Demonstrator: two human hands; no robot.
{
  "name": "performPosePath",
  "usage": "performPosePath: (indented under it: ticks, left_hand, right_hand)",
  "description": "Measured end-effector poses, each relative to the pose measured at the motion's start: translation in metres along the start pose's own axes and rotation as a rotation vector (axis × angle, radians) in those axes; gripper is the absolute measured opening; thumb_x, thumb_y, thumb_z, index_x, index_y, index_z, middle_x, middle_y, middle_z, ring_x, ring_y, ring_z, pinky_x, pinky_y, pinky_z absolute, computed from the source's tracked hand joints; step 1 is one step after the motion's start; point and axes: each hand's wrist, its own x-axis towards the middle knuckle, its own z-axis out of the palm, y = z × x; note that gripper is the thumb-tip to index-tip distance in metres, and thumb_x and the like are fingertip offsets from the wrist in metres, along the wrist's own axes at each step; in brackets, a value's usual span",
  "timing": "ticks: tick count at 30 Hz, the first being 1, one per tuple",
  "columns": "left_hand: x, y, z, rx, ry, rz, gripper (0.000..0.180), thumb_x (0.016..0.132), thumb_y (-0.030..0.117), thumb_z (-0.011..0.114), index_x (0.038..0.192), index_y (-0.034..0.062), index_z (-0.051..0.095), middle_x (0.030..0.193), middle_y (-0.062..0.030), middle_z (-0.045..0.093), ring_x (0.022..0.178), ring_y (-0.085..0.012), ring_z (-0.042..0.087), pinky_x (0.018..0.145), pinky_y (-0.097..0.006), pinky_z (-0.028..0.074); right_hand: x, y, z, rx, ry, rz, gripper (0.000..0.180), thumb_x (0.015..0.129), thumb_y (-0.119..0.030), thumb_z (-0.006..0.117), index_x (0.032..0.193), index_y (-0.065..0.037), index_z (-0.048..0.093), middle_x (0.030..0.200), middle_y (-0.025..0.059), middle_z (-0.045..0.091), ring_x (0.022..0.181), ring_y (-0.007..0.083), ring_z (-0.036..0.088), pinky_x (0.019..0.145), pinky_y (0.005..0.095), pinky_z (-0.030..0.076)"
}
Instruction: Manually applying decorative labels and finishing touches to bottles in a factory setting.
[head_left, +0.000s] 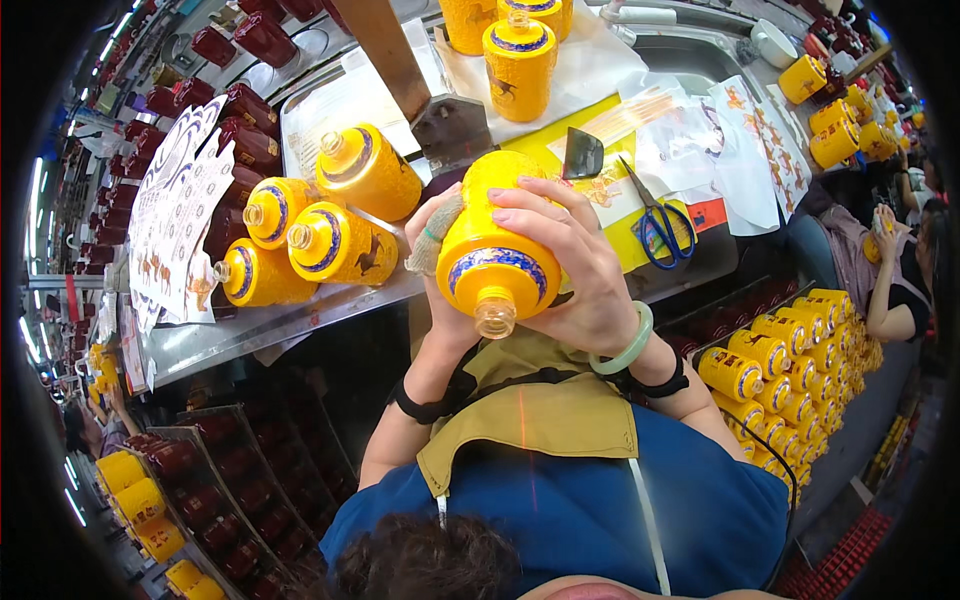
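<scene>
Resting between both hands (520,265): yellow bottle (495,250).

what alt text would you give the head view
Both hands hold a yellow ceramic bottle, neck toward the camera: the right hand cups its side, the left hand presses a cloth on it. Four similar bottles lie on a metal table; blue scissors rest nearby.

Between your hands (520,270) sits a bottle (497,245), raised above the table (300,320). To its left, four bottles (320,225) lie on the table. Scissors (662,228) lie to the right; behind, more bottles (520,55) stand. Below the table at right, perhaps a crate of bottles (790,370).
</scene>
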Motion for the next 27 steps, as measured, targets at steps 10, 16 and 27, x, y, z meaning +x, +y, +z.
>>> performPosePath:
  ticks: [10,16,27]
  left_hand:
    - [-0.013,0.023,-0.004,-0.297,-0.125,-0.465,0.088,0.074,0.008,0.086,0.147,0.0077,0.037,0.143,-0.0114,0.048,0.13,-0.0226,0.051,0.107,-0.037,0.046]
    - [-0.015,0.025,-0.01,-0.094,-0.224,-0.436,0.09,0.081,0.012,0.083,0.152,0.0092,0.028,0.151,-0.0105,0.04,0.14,-0.0237,0.041,0.115,-0.04,0.039]
    - [-0.001,0.035,-0.024,-0.187,-0.472,-0.319,0.106,0.066,0.027,0.094,0.149,0.0016,0.033,0.149,-0.0127,0.041,0.139,-0.0244,0.041,0.116,-0.04,0.033]
  right_hand:
    - [0.01,-0.006,0.002,-0.037,-0.093,0.018,0.075,0.066,-0.019,0.087,0.135,-0.012,0.058,0.135,0.006,0.06,0.124,0.0314,0.05,0.109,0.0473,0.035]
    - [0.017,-0.005,0.0,-0.048,-0.089,0.002,0.078,0.064,-0.019,0.089,0.135,-0.009,0.057,0.133,0.0084,0.061,0.121,0.0316,0.053,0.107,0.0457,0.038]
    - [0.008,0.02,0.005,0.602,-0.049,0.28,0.093,0.066,-0.022,0.094,0.138,-0.001,0.041,0.127,0.0132,0.059,0.121,0.0208,0.058,0.106,0.0336,0.044]
